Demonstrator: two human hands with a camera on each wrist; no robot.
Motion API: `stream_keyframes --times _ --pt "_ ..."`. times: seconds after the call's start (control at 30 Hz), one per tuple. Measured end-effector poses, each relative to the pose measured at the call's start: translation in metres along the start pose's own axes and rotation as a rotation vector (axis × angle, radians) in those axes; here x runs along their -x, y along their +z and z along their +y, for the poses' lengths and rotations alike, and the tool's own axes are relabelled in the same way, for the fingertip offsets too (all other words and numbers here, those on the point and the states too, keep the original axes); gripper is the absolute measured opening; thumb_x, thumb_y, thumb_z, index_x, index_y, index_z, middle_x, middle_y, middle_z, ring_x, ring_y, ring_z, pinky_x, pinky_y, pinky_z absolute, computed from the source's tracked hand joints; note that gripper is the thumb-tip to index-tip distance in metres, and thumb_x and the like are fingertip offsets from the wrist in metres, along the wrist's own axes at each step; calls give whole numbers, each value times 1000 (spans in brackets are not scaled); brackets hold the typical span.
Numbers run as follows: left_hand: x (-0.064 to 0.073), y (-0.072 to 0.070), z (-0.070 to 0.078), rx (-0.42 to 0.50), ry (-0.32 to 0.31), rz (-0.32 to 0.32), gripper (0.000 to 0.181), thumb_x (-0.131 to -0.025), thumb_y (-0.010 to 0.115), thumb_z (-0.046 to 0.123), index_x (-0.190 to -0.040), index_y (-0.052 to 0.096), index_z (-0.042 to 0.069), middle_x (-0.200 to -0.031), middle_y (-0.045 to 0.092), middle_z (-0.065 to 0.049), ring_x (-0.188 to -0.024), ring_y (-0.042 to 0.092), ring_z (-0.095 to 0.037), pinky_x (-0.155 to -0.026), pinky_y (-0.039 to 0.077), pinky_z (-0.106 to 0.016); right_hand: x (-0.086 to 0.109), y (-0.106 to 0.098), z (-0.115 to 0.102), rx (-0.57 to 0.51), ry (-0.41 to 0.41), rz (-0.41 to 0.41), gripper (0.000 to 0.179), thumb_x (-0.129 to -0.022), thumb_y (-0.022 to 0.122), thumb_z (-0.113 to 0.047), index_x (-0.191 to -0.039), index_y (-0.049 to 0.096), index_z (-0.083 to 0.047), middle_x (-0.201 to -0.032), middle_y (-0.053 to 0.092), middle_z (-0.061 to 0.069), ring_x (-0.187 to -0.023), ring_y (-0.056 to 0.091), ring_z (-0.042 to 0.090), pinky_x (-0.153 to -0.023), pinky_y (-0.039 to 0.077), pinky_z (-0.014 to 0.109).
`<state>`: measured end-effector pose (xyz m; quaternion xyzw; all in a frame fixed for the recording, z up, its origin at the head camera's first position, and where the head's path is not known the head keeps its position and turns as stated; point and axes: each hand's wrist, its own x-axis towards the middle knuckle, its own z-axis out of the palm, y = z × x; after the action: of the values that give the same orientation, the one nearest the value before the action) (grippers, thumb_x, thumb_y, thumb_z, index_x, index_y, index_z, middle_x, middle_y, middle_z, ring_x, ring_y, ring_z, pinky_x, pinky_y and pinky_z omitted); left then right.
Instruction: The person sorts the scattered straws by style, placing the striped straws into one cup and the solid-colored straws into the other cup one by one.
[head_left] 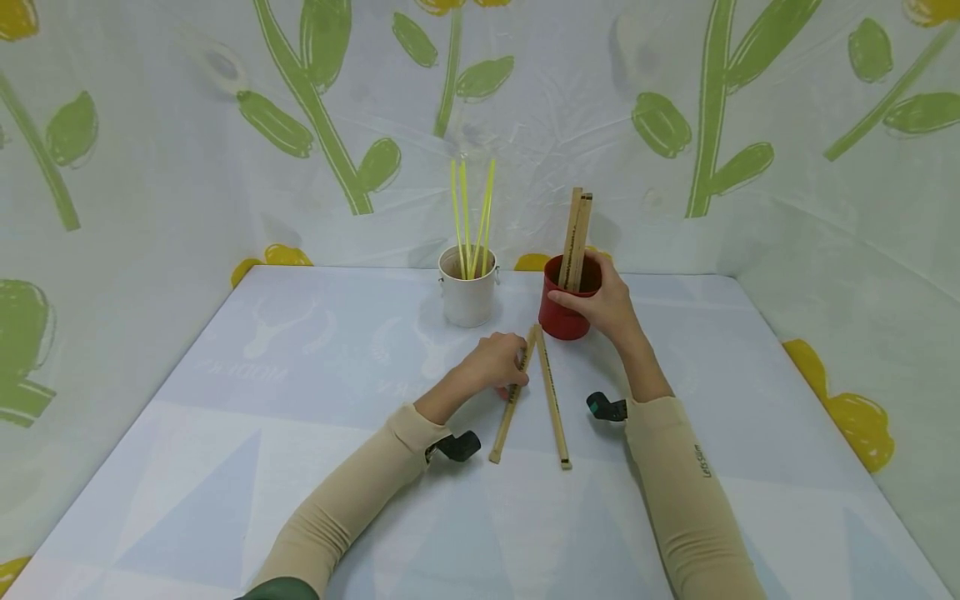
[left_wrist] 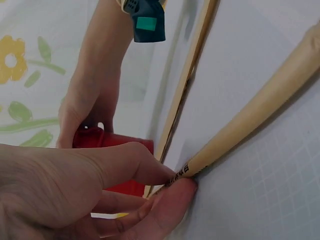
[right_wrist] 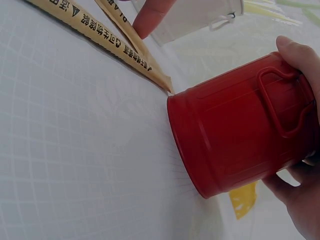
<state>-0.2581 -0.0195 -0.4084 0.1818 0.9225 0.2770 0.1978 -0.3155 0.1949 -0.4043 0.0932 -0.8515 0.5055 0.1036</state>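
Note:
My left hand (head_left: pixel 491 362) pinches a paper-wrapped straw (left_wrist: pixel 250 110) between thumb and index finger, low over the table. Beside it lies a second wrapped straw (head_left: pixel 555 408); the far ends of the two meet in a narrow V. My right hand (head_left: pixel 609 307) grips a small red metal bucket (right_wrist: pixel 240 130) near its rim, thumb on the near side. Wrapped straws (head_left: pixel 574 237) stand upright inside the bucket, leaning slightly. The V's tip is close to the bucket's base. In the right wrist view, printed black characters show on the wrappers.
Left of the red bucket stands a white metal bucket (head_left: pixel 468 302) holding several thin yellow-green sticks (head_left: pixel 465 217). Both are near the back edge of the pale table (head_left: pixel 300 467). A wall covering (head_left: pixel 525 125) with printed green plants closes off the back and sides.

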Motion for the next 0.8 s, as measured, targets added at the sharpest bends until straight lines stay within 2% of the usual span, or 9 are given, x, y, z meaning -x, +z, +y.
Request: stream_keyframes --times 0.17,0.8 --pt "0 0 -1 11 -6 2 52 -84 76 11 -132 56 4 -84 64 -7 -52 67 -14 -51 55 -24 -1 0 1 -1 0 1 90 -76 82 -45 -148 32 -23 -144 46 6 -132 43 25 -105 45 53" --pt "1 -1 -5 -40 -12 46 52 -84 75 16 -130 54 6 -84 66 -6 -48 65 -13 -49 53 -23 -1 0 1 5 9 1 91 -76 82 -46 -148 31 -23 -144 46 6 -132 43 24 -104 46 53"
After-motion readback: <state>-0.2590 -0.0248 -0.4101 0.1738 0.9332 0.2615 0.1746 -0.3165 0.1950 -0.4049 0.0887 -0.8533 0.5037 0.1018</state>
